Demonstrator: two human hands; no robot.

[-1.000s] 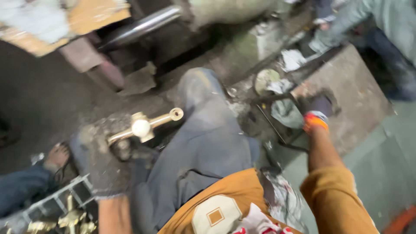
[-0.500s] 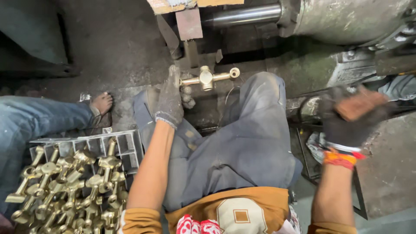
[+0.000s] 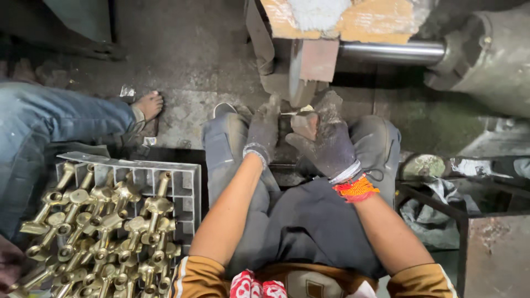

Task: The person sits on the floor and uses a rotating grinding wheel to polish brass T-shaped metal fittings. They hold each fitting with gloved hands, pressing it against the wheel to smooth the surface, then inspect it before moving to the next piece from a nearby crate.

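Both gloved hands, left (image 3: 264,132) and right (image 3: 326,140), clench a mostly hidden fitting (image 3: 298,112) between them against the wheel (image 3: 298,74).

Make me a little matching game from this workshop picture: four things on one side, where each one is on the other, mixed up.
Things:
1. brass fittings
2. grinding wheel
3. orange wrist thread
4. bare foot

Places:
A. on the right hand's wrist
B. on the floor, upper left
C. piled in the grey crate, lower left
D. just above both gloved hands, the left hand included

Pairs: 1-C, 2-D, 3-A, 4-B
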